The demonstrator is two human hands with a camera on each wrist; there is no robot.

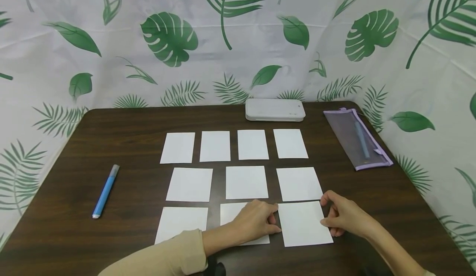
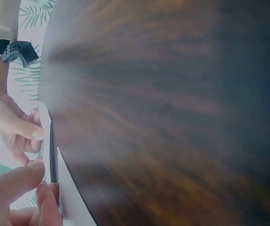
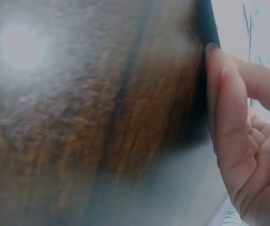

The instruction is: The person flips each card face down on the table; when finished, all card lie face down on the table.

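Note:
At the front right of the rows lies a white square of paper (image 1: 305,225), with a hand at each side of it. My left hand (image 1: 254,221) holds its left edge, index finger at the upper corner and thumb lower down. Along the opposite edge, my right hand (image 1: 347,216) holds it between bent fingers and thumb. Beneath the left hand and wrist, another white square (image 1: 232,210) is partly hidden. In the left wrist view, both hands meet the thin paper edge close over the table. The right wrist view shows the right fingers (image 3: 231,108) bent at the paper.
More white papers lie in rows, such as a middle one (image 1: 246,182) and a back one (image 1: 177,148). A blue marker (image 1: 105,191) is at left on the dark wooden table (image 1: 74,156). A white case (image 1: 275,110) and a purple mesh pouch (image 1: 355,139) are at the back.

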